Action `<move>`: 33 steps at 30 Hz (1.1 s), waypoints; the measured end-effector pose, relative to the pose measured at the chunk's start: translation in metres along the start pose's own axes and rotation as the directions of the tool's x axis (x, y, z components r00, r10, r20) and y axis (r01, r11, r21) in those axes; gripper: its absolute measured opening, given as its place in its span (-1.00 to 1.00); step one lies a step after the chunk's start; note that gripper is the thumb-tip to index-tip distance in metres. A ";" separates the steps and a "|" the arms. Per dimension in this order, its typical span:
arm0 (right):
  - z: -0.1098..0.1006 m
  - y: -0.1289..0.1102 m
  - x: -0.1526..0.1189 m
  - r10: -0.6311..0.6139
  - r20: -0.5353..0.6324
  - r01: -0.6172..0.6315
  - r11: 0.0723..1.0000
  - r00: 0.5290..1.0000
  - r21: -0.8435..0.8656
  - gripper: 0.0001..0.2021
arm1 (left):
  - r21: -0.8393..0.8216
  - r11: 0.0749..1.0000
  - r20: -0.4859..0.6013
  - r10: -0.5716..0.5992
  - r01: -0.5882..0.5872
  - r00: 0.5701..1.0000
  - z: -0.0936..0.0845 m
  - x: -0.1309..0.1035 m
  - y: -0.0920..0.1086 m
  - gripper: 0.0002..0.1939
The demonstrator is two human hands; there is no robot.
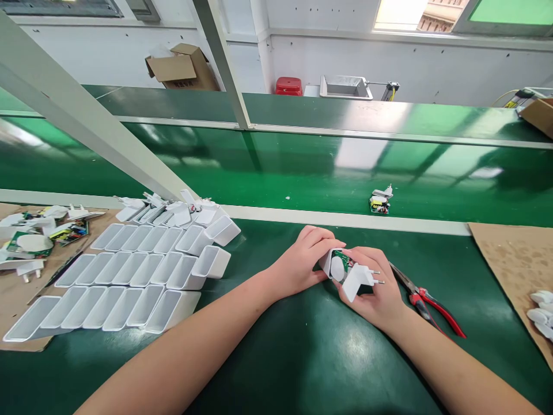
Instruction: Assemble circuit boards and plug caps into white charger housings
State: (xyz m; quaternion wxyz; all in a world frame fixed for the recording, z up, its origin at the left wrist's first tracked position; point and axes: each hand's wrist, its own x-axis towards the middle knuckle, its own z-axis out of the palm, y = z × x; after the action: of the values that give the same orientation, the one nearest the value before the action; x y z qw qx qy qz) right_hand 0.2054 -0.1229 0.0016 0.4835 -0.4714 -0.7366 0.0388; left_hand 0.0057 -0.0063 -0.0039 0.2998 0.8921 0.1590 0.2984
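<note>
Near the middle of the green table, my left hand (302, 262) is closed around a white plastic housing (329, 262). A green circuit board with a round white pad (337, 268) sits partly inside the housing's open end. My right hand (380, 288) is closed on the same assembly from the right, its fingers around the board and a white plug cover (358, 279). The cover hangs out at an angle, with two metal pins pointing right. Both hands touch the assembly, just above the table surface.
Rows of open white housings (129, 271) stand at left, with plug covers behind them. Loose boards (32, 242) lie on cardboard at far left. Red-handled pliers (421, 297) are right of my right hand. Another board assembly (380, 202) rests beyond the pale rail (302, 218). White parts (543, 314) lie far right.
</note>
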 end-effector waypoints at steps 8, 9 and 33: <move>0.001 0.003 -0.006 0.008 0.023 -0.009 1.000 1.000 0.006 -0.19 | 0.035 0.999 0.007 0.018 -0.018 1.000 0.002 -0.001 -0.001 -0.46; 0.001 0.003 -0.006 0.008 0.027 -0.008 1.000 1.000 0.010 -0.19 | 0.039 0.999 0.008 0.021 -0.021 1.000 0.003 -0.002 -0.002 -0.46; 0.002 0.004 -0.006 0.024 -0.002 -0.024 1.000 1.000 -0.003 -0.18 | 0.045 0.999 0.013 0.014 -0.015 1.000 0.001 -0.001 0.000 -0.46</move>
State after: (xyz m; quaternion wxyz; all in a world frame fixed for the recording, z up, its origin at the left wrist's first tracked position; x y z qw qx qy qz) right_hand 0.2068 -0.1244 -0.0060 0.4829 -0.4811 -0.7304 0.0433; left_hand 0.0057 -0.0066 -0.0047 0.2787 0.9015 0.1573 0.2912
